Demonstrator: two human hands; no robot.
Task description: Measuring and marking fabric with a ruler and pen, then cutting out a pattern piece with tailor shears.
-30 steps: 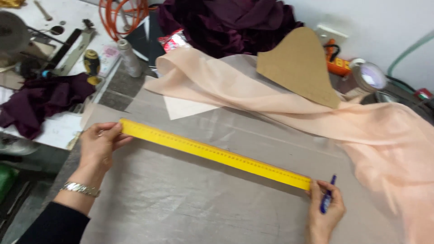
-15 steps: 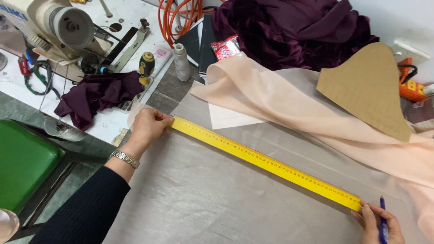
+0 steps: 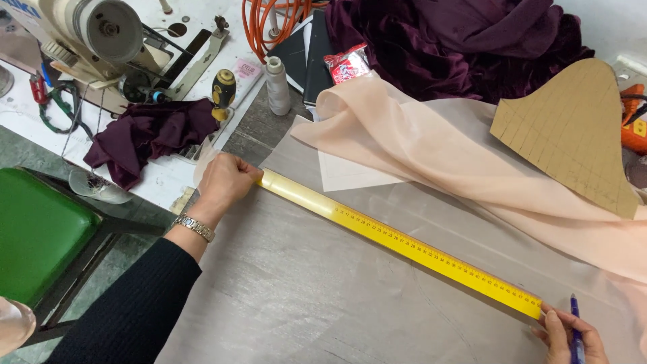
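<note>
A long yellow ruler (image 3: 404, 246) lies diagonally across a sheet of sheer grey fabric (image 3: 323, 296) spread on the table. My left hand (image 3: 226, 180) presses down on the ruler's upper left end, with a thin fold of fabric over that end. At the lower right end, my right hand (image 3: 569, 335) holds a blue pen (image 3: 575, 323) close to the ruler's tip. A length of peach fabric (image 3: 458, 162) is draped over the sheet's far edge.
A brown cardboard pattern piece (image 3: 573, 131) rests on the peach fabric at right. Dark purple cloth (image 3: 451, 40) is heaped at the back, another piece (image 3: 151, 135) beside a sewing machine (image 3: 94, 34). A thread cone (image 3: 276, 84), an orange cable (image 3: 276, 17) and a green stool (image 3: 37, 232) stand left.
The view has swung left, bringing the sewing machine and the green stool into sight. Both hands stay at the ruler's ends, and the ruler lies in the same place on the fabric.
</note>
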